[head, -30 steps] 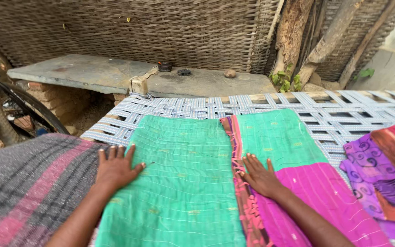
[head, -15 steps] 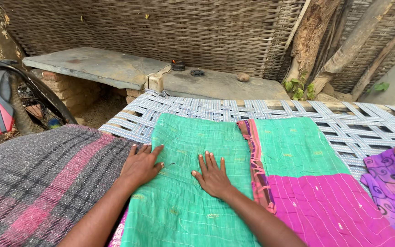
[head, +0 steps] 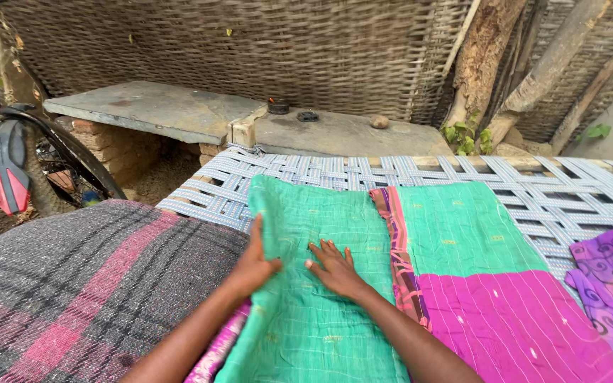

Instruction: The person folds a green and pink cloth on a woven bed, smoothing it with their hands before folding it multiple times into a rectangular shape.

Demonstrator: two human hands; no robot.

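Background: a woven wicker wall (head: 250, 50) filled the upper part of the frame; wooden posts (head: 484, 64) leaned against it at upper right.
Bench: a grey stone slab (head: 157, 110) on bricks sat at upper left of centre, with small dark round objects (head: 278, 107) and a pebble (head: 379, 121) on its right-hand section.
Far left: part of a bicycle (head: 8, 163), with a dark tyre and a red and blue piece, stood at the left edge.
Working surface: a cot of woven blue-and-white strapping (head: 462, 170) ran across the middle of the frame.
Lower left: a grey blanket with pink stripes (head: 72, 284) lay just beside the green cloth.
Main item: a green quilted cloth (head: 306, 284) lay flat at lower centre, its pink underside showing at the lower left edge.
Left hand: the left hand (head: 253, 266) rested at the left edge of the green cloth, fingers together and extended, thumb apart; whether it pinched the edge could not be told.
Right hand: the right hand (head: 335, 268) lay palm down on the green cloth, fingers spread, gripping nothing.
Hand spacing: the two hands were near each other, not touching.
Centre right: a patterned pink border strip (head: 399, 248) separated the green cloth from a green and magenta panel (head: 491, 284).
Right edge: a purple patterned cloth (head: 611, 284) lay on the strapping.
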